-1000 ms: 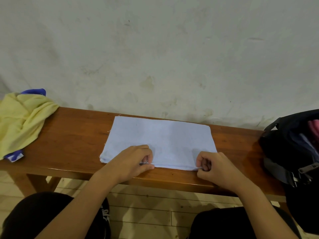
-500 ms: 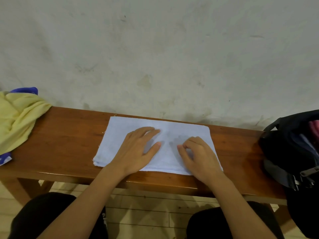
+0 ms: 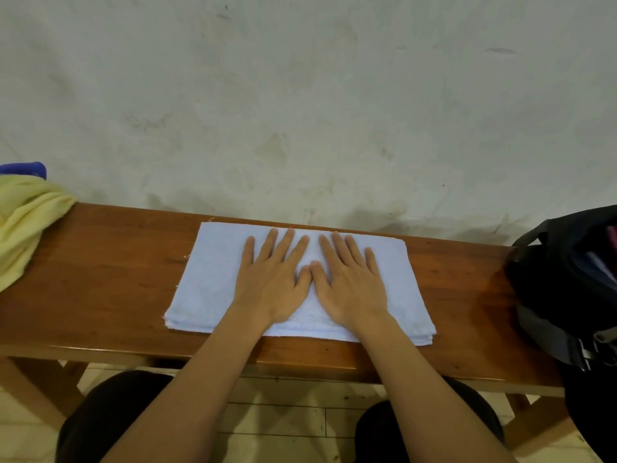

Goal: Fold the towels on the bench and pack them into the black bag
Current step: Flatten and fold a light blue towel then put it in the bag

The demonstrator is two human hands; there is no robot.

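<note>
A pale blue towel (image 3: 207, 282) lies folded flat in the middle of the wooden bench (image 3: 100, 262), its layered edges showing along the near side. My left hand (image 3: 272, 279) and my right hand (image 3: 350, 282) press flat on its centre side by side, fingers straight and spread, thumbs touching. A crumpled yellow towel (image 3: 23, 222) with a blue one (image 3: 23, 169) behind it sits at the bench's left end. The black bag (image 3: 561, 279) stands at the right end, its top open with pink and blue cloth showing inside.
A stained white wall rises directly behind the bench. My knees in dark trousers sit below the bench's front edge over a light wooden floor. Bare bench wood lies between the pale blue towel and the black bag.
My hands let go of the towel's near edge, moved onto its top and slid to the centre, fingers straightening flat. The towel now lies in a neater, thicker fold.
</note>
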